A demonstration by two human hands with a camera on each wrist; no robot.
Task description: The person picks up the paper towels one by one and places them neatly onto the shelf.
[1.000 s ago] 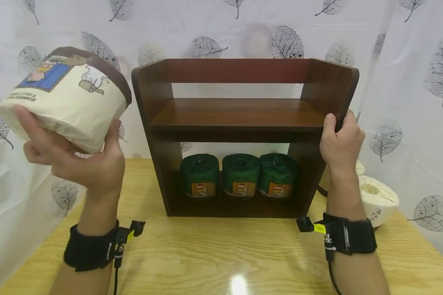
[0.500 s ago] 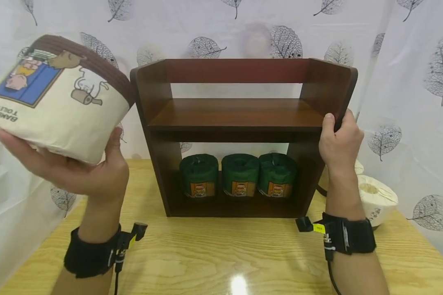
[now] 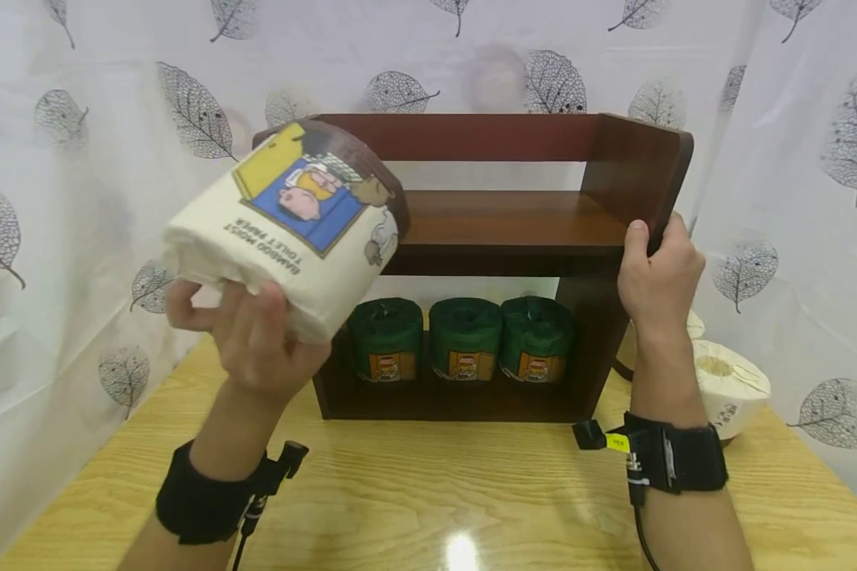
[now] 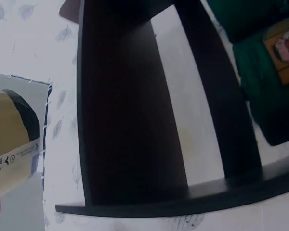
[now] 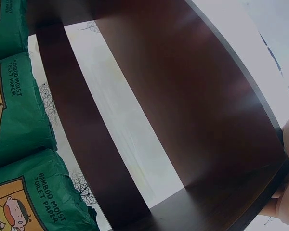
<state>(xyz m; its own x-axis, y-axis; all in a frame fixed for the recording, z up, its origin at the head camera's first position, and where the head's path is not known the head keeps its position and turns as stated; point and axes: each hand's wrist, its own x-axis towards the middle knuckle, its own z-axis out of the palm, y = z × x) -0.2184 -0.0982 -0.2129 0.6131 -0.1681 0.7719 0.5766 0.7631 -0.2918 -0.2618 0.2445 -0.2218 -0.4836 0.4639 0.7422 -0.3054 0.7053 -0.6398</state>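
My left hand (image 3: 253,341) holds a cream toilet paper roll (image 3: 278,238) with a brown end from below, fingers and thumb against its lower end. The roll is in the air, tilted, its printed text upside down; it covers part of the left side of a dark brown two-tier shelf (image 3: 500,216). In the left wrist view the same roll (image 4: 12,139) shows at the left edge. My right hand (image 3: 660,274) grips the shelf's right side panel, thumb in front. Three green toilet paper rolls (image 3: 466,337) stand side by side in the lower compartment.
Cream rolls (image 3: 732,385) stand on the wooden table (image 3: 428,492) to the right, partly behind my right forearm. A white curtain (image 3: 764,159) with leaf prints hangs behind the shelf and along both sides.
My left hand has carried the cream toilet paper roll rightward, from beside the shelf to in front of its left side, and the roll has turned. My right hand has stayed on the panel.
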